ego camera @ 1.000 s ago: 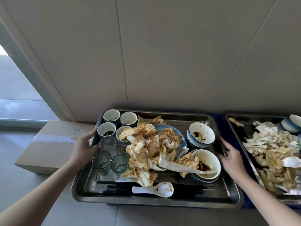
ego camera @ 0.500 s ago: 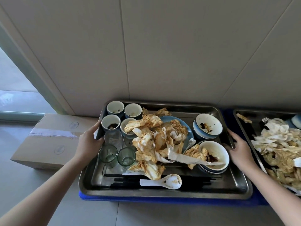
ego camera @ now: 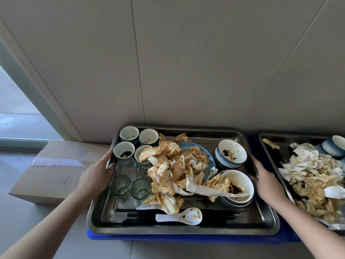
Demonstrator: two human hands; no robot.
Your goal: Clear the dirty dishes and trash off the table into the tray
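The metal tray [ego camera: 183, 228] sits on a blue base [ego camera: 168, 237] against a pale panelled wall [ego camera: 186, 71], its long sides running left to right. The left hand [ego camera: 97, 174] grips the tray's left rim near the far corner. Its thumb lies over the edge on the inner side, just beside a ribbed glass, and the fingers [ego camera: 109, 156] curl round the rim from outside. The right hand [ego camera: 267, 182] holds the right rim about midway along. Its thumb rests on top of the edge just beside the near bowl; the fingers below the rim are hidden, so how far they wrap cannot be told. Neither hand touches any of the load. Inside the tray, four ceramic cups [ego camera: 124, 149] stand in the far left corner, with four glasses [ego camera: 120, 186] just in front of them. A heap of stained napkins [ego camera: 168, 174] covers a blue plate [ego camera: 197, 148] at the centre. Two stacks of soiled bowls [ego camera: 231, 152] occupy the right side, and a paper strip lies across the nearer one. A white spoon [ego camera: 184, 216] lies on black chopsticks [ego camera: 141, 215] along the near edge. A second tray [ego camera: 268, 146], also loaded with napkins and dishes, sits just beside on the right. A cardboard box [ego camera: 56, 165] rests on the floor to the left.
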